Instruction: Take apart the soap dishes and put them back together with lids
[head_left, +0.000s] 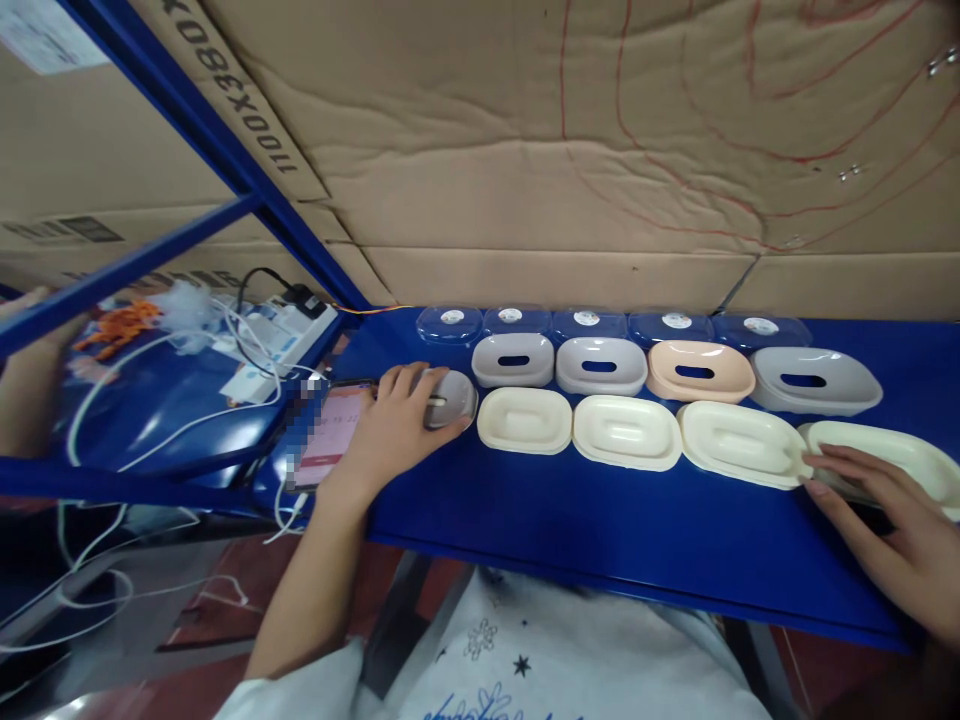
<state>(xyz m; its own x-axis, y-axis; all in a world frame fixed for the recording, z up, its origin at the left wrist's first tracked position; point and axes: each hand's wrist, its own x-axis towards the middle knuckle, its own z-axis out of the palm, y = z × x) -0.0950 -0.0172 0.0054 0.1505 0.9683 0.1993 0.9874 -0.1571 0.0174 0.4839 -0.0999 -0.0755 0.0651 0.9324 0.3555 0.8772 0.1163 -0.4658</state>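
Note:
My left hand is closed over a grey slotted shell at the left end of the rows, thumb at its front and fingers behind. My right hand reaches in from the right, its fingers stretched apart over the near side of the rightmost cream tray, which it partly covers. Three more oval cream trays, one of them the leftmost tray, line up to its left. Behind them stand several slotted shells: a peach shell among grey ones such as the grey shell.
Clear lids with round stickers lie along the back of the blue table. Left of my hand are a phone, white cables and a power strip. A blue metal frame and cardboard wall enclose the space. Another person's arm shows far left.

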